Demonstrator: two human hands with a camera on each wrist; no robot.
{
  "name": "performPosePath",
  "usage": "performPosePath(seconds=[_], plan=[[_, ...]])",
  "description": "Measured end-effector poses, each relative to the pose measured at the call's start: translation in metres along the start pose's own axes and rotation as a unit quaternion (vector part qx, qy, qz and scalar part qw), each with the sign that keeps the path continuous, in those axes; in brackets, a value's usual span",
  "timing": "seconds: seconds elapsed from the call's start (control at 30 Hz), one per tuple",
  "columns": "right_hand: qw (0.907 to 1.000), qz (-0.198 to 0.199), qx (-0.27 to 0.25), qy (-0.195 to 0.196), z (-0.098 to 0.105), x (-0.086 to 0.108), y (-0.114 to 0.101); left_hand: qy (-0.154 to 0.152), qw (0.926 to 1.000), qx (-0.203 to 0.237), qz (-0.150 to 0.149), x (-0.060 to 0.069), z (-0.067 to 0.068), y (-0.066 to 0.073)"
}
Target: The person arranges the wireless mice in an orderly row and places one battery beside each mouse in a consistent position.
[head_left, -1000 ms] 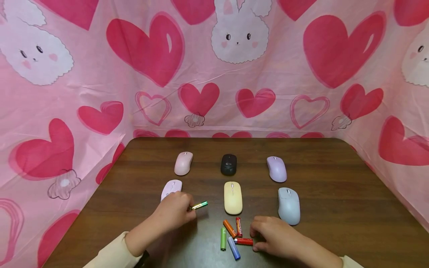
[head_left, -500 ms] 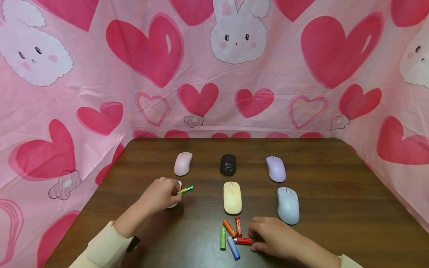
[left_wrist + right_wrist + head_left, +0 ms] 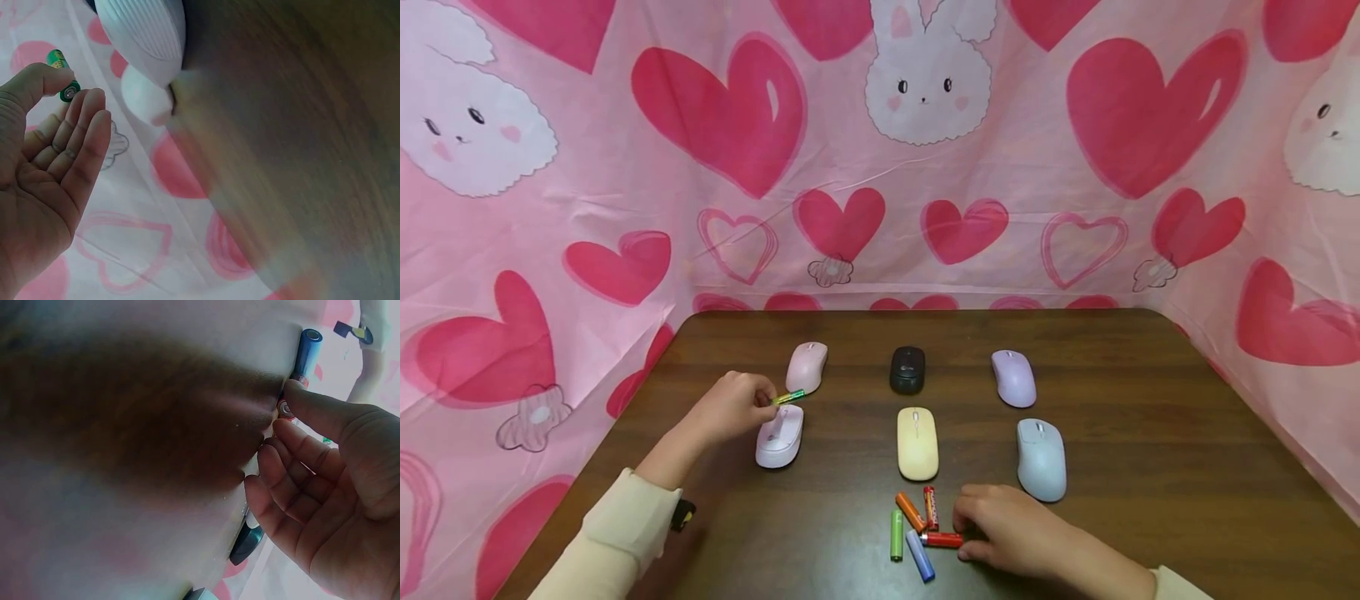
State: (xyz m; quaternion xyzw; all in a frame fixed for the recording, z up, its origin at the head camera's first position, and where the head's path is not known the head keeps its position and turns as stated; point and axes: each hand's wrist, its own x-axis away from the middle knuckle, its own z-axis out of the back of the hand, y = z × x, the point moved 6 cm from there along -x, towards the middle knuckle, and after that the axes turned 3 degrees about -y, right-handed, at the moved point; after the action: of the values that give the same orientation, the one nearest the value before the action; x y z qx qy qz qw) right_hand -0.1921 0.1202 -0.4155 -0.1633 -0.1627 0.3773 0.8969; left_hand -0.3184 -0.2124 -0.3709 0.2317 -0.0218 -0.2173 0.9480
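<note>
My left hand (image 3: 733, 406) pinches a green-and-gold battery (image 3: 788, 397) between thumb and fingertips, above the top of a pale lilac mouse (image 3: 780, 437). In the left wrist view the battery (image 3: 62, 75) sticks out past the thumb, with the other fingers extended. A pink mouse (image 3: 807, 367) lies just beyond it. My right hand (image 3: 1011, 529) rests on the table with loosely bent fingers, thumb and forefinger at the end of a red battery (image 3: 943, 540). Around that lie an orange battery (image 3: 911, 512), another red battery (image 3: 931, 507), a green battery (image 3: 897, 535) and a blue battery (image 3: 920, 556).
A black mouse (image 3: 907, 370) and a purple mouse (image 3: 1013, 378) stand in the far row. Nearer are a yellow mouse (image 3: 917, 443) and a grey-blue mouse (image 3: 1042, 459). A pink heart-patterned cloth (image 3: 850, 150) hangs around the brown table (image 3: 1112, 358).
My left hand has moved left and away from me with the green-and-gold battery, uncovering the pale lilac mouse. The right hand stays beside the red battery.
</note>
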Motion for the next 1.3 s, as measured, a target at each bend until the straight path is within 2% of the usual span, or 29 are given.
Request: performPosePath(seconds=[0.37, 0.63, 1.0, 1.3], plan=[[0.9999, 0.005, 0.007, 0.007, -0.001, 0.0, -0.002, -0.003, 0.9998, 0.019, -0.009, -0.015, 0.001, -0.025], [0.9999, 0.008, 0.013, 0.006, -0.001, -0.001, -0.003, 0.0, 0.9998, 0.019, -0.01, -0.021, -0.002, -0.044], [0.9998, 0.004, 0.018, 0.003, -0.002, -0.002, -0.004, -0.019, 0.9992, 0.027, -0.021, -0.027, -0.01, -0.055], [0.9997, 0.004, 0.022, 0.011, -0.003, -0.002, -0.005, -0.043, 0.9986, 0.028, -0.017, -0.031, -0.017, -0.06]])
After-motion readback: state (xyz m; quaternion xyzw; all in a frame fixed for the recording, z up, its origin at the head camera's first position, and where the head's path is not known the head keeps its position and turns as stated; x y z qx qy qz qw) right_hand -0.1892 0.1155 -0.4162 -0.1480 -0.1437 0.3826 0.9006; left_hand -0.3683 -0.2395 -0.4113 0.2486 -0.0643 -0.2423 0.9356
